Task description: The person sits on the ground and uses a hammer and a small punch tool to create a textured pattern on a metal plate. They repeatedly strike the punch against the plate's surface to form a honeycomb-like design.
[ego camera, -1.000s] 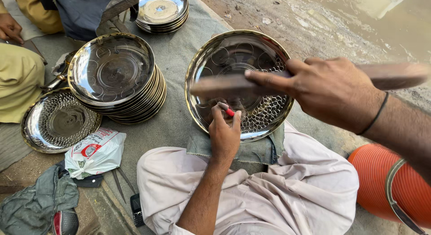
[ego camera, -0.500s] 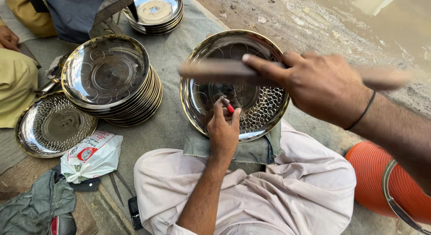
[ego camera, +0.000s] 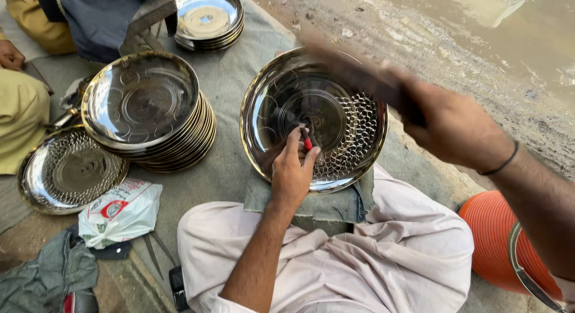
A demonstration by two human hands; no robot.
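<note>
A shiny round metal plate (ego camera: 281,103) lies on a folded grey cloth before my knees; its right part carries a dimpled pattern. My left hand (ego camera: 291,172) rests on the plate's near rim and pinches a small red-tipped punch (ego camera: 306,139) upright against the surface. My right hand (ego camera: 453,127), with a dark band on the wrist, grips a dark wooden stick (ego camera: 353,73) that is blurred in motion over the plate's upper right.
A stack of plain plates (ego camera: 144,103) stands to the left, a patterned plate (ego camera: 69,169) beside it, another stack (ego camera: 206,17) at the back. A white plastic bag (ego camera: 120,211) and an orange tub (ego camera: 500,241) flank my legs. Another person's hand (ego camera: 11,54) sits far left.
My right hand has swung the stick from lying level across the plate to tilted up over its upper right. My left hand and the punch stay on the plate.
</note>
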